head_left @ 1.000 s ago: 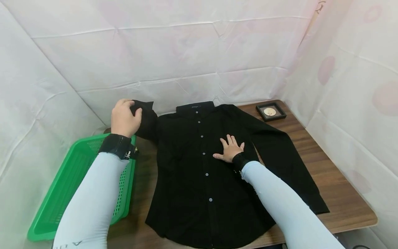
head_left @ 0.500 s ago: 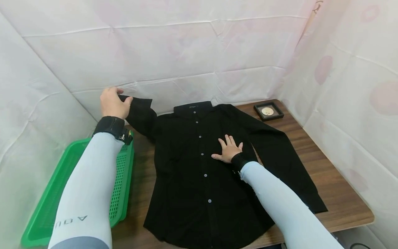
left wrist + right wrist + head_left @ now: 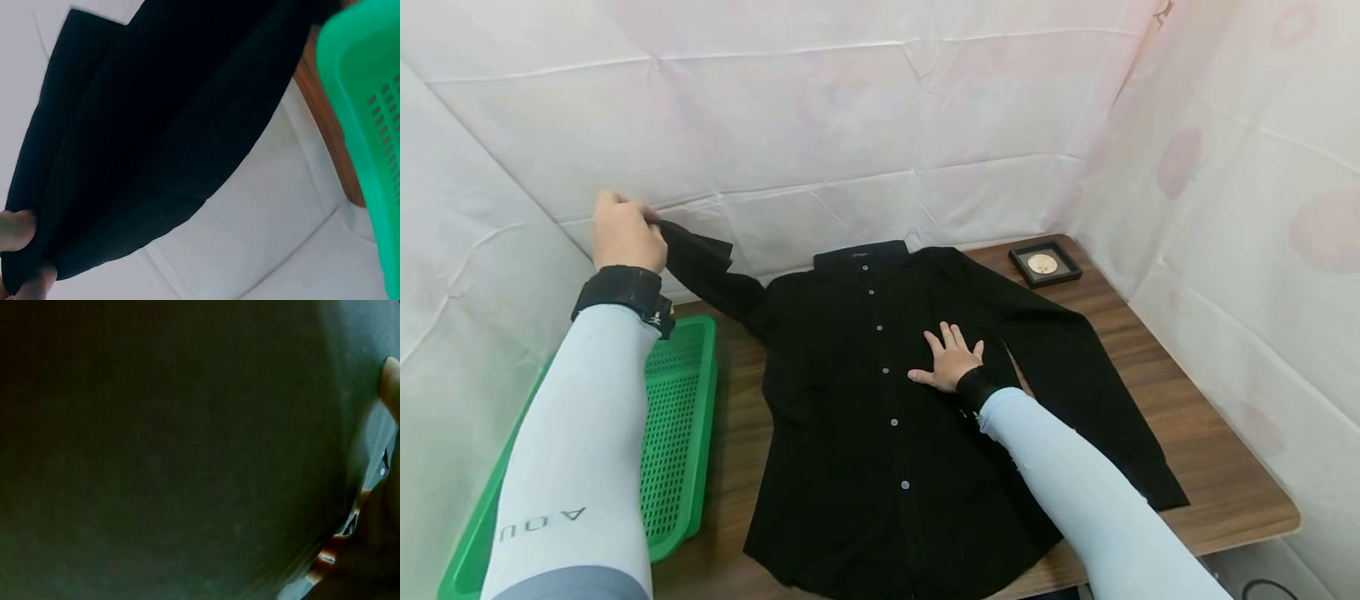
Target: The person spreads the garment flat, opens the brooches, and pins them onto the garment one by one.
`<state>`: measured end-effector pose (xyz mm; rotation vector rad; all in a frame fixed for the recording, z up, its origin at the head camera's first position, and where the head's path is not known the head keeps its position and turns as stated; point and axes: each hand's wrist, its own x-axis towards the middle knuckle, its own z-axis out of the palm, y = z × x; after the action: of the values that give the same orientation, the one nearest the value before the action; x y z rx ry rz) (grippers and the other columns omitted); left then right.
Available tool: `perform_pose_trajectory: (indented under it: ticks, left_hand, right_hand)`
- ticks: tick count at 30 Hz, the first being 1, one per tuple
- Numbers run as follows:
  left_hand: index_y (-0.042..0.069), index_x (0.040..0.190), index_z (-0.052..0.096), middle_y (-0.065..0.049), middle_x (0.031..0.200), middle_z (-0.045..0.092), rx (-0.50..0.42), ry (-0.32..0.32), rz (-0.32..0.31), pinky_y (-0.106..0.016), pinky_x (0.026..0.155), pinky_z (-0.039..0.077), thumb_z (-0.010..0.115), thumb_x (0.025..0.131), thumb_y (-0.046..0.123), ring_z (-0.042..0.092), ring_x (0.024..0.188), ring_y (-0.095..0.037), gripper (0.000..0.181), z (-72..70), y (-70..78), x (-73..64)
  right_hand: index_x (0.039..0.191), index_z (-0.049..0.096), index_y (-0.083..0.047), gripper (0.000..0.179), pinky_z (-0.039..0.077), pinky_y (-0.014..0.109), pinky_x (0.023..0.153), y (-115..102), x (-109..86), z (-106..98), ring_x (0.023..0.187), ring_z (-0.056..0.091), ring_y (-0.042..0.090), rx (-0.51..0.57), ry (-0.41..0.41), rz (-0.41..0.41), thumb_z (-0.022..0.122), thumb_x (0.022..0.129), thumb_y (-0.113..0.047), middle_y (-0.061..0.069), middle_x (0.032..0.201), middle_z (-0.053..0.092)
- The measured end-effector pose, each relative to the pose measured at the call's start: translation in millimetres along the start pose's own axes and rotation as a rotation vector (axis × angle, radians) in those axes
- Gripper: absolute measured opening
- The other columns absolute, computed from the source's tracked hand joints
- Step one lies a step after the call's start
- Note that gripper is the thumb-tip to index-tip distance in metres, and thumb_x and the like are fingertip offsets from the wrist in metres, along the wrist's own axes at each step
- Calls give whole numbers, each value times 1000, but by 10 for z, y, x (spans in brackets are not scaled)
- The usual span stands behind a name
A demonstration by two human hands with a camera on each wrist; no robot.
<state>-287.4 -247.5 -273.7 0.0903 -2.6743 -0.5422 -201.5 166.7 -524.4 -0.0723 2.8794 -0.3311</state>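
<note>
A black button-up shirt [image 3: 835, 400] lies front up on the wooden table, its collar toward the back wall. My left hand [image 3: 627, 235] pinches the cuff end of one sleeve [image 3: 715, 279] and holds it up at the far left, above the basket's back end. In the left wrist view the thumb and a finger grip the dark cloth [image 3: 150, 144], which hangs in folds. With fingers spread, my right hand [image 3: 953, 363] rests flat on the shirt's chest, right of the buttons. The other sleeve [image 3: 1090, 392] lies stretched toward the table's front right.
A green plastic basket [image 3: 702, 417] stands left of the shirt, partly hidden by my left forearm. On the table [image 3: 1232, 467] at the back right sits a small black frame [image 3: 1045, 263] with a round pale disc. White sheeting [image 3: 820, 108] walls the back and sides.
My left hand has moved left and up with the sleeve's cuff, drawing the sleeve out straighter to the left. The right hand has stayed on the shirt's chest.
</note>
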Motion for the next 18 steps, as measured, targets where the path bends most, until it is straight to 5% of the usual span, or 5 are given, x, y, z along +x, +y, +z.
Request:
perform_pose_trajectory:
  ticks: [9,14,18]
  left_hand:
    - [-8,126,42,-25,124,43,-69,102,-86,-48,97,39,24,98,11,44,117,-39,38,-141,-138,149]
    - [15,111,38,-1,97,40,-166,104,-187,-34,79,41,17,100,20,48,103,-25,24,-265,-217,291]
    - [34,100,32,12,92,38,-250,121,-310,-22,72,36,18,102,25,50,99,-13,16,-385,-238,331]
  right_hand:
    - [155,18,-20,93,7,71,106,0,-11,0,146,-2,32,-13,-8,9,49,84,-72,13,161,1]
    - [155,18,-20,93,6,71,105,13,-19,5,146,-2,31,-8,1,3,49,84,-73,13,161,1]
    - [155,19,-21,93,6,71,105,21,-20,12,146,-1,31,-7,16,-5,49,84,-73,13,161,1]
